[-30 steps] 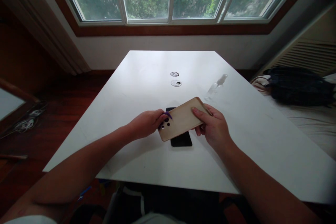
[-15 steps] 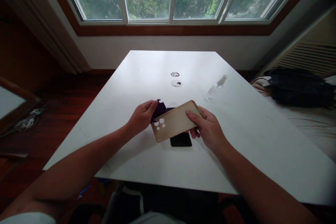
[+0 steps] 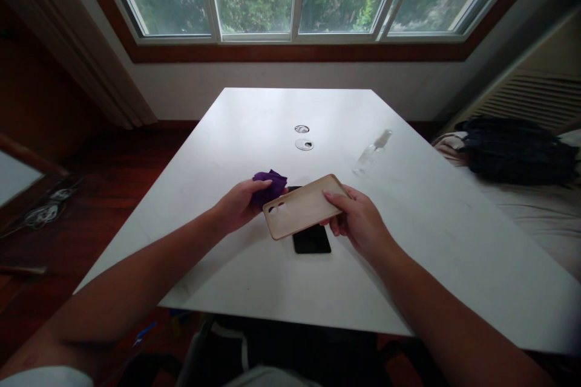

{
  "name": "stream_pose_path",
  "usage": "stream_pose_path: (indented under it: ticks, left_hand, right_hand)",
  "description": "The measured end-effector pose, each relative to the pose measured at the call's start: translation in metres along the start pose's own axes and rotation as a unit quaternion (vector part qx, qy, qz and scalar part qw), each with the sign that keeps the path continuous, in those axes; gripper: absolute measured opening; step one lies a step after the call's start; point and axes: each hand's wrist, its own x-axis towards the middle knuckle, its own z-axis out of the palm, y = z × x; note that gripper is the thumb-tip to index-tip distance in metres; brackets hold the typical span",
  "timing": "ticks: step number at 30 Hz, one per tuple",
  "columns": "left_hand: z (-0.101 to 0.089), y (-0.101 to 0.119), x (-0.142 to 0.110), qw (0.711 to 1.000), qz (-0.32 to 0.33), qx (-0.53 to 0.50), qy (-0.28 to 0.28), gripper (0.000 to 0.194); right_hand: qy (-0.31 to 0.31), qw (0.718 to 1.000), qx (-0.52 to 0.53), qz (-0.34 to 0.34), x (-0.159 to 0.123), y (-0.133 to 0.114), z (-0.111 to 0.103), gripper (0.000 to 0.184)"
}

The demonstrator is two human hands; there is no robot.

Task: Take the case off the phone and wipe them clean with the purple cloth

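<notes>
My right hand [image 3: 356, 211] grips the right end of a beige phone case [image 3: 306, 208], thumb across its inner face. The case is tilted, and its camera holes are at the left end. A folded purple cloth [image 3: 271, 186] is pinched in my left hand [image 3: 242, 202], thumb on top, right by the case's upper left corner. Below the case a black phone [image 3: 313, 240] lies flat on the white table [image 3: 218, 278]; the case covers its middle. Part of my left hand's fingers is hidden behind the cloth and case.
A clear spray bottle [image 3: 373, 152] lies on its side at the right. Two round cable-hole covers [image 3: 304, 144] are set in the tabletop further back. A dark bag [image 3: 517, 151] rests on the bed to the right, and coiled cables [image 3: 45, 211] lie on the floor at left.
My left hand has turned over and shifted slightly left, so more of the purple cloth shows. The case has tipped a little, still held in my right hand. The phone stays put.
</notes>
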Motion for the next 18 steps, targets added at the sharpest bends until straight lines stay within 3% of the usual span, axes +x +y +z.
stream_pose_path:
  ticks: [4,6,10,12,14,18]
  left_hand:
    - [0.001,-0.001,0.002,0.999,0.011,-0.022,0.033,0.033]
    - [0.005,-0.001,-0.002,0.999,0.031,-0.006,0.02,0.038]
    - [0.012,0.003,-0.016,0.989,0.083,0.092,-0.079,0.047]
    - [0.012,0.005,-0.022,0.964,0.093,0.191,-0.16,0.055]
    - [0.01,0.004,-0.025,0.934,0.103,0.276,-0.202,0.067]
    - [0.007,0.0,-0.021,0.921,0.132,0.333,-0.154,0.06]
  right_hand:
    - [-0.003,0.998,0.043,0.036,0.003,0.0,-0.002,0.027]
    - [-0.02,0.996,0.065,0.062,0.004,0.001,-0.002,0.025]
    - [-0.071,0.99,0.07,0.102,0.005,0.004,0.0,0.026]
    - [-0.089,0.989,0.06,0.097,0.004,0.006,0.002,0.028]
    - [-0.099,0.99,0.051,0.083,0.003,0.006,0.004,0.028]
    - [-0.1,0.993,0.038,0.059,0.002,0.005,0.004,0.03]
